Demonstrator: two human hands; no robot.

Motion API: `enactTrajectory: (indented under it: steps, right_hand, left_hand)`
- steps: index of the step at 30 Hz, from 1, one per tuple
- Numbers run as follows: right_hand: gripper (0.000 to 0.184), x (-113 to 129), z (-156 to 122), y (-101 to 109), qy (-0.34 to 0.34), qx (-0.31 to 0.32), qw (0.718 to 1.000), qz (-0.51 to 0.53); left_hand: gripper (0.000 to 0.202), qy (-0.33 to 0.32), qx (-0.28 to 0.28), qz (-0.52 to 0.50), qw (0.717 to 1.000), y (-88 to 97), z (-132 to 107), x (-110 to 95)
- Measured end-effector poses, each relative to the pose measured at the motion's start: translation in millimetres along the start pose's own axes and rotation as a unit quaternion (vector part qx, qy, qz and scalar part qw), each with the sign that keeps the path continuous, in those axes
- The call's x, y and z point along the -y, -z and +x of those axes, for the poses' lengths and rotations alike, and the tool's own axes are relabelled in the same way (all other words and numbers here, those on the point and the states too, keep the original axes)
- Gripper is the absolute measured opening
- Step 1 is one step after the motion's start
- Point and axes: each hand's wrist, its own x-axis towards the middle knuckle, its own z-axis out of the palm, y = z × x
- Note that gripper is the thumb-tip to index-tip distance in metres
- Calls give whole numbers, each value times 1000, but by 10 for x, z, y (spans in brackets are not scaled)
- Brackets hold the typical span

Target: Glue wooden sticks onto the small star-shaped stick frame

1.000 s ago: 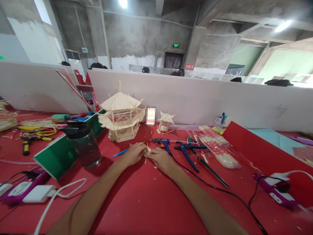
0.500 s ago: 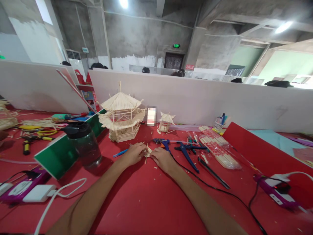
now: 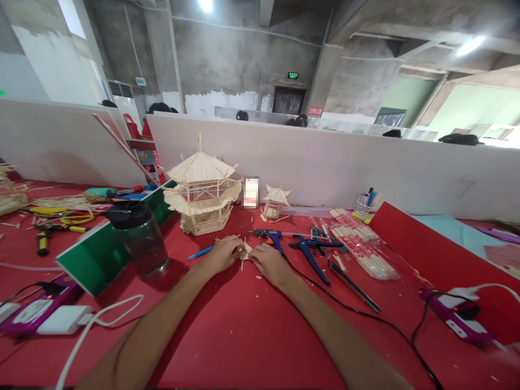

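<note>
Between my two hands lies a small piece made of pale wooden sticks (image 3: 245,250), low over the red tabletop, with stick ends poking out toward me and away. My left hand (image 3: 228,250) has its fingers closed on the piece's left side. From the right, my right hand (image 3: 266,260) pinches its other side. Much of the piece is hidden by the fingers. Left of my left hand a blue pen (image 3: 200,253) rests on the table. A blue glue gun (image 3: 273,236) lies just beyond my right hand.
Behind stand a large stick pavilion (image 3: 201,197) and a small stick pavilion (image 3: 277,201). To the left is a dark water bottle (image 3: 140,244) by a green board (image 3: 95,265). Rightward lie blue cutters (image 3: 312,254), a black-handled tool (image 3: 353,284), bagged sticks (image 3: 365,246) and a black cable (image 3: 345,306).
Both hands stay at the small stick piece with hardly any movement. The whole view has shifted very slightly.
</note>
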Motion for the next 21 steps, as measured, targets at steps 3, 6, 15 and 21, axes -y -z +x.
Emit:
enactTrajectory:
  steps: [3, 6, 15, 21]
  right_hand:
    - [11, 19, 2, 14, -11, 4, 1000, 12]
    - [10, 19, 13, 37, -27, 8, 999, 34]
    - [14, -106, -50, 154, -110, -10, 989, 100]
    - [14, -37, -57, 156, -99, 28, 992, 77]
  left_hand:
    - [11, -4, 1, 0, 1000, -2, 0, 4]
    - [11, -7, 0, -3, 1000, 5, -4, -1]
    - [10, -17, -8, 13, 1000, 16, -36, -80]
    - [16, 3, -16, 101, 995, -10, -58, -195]
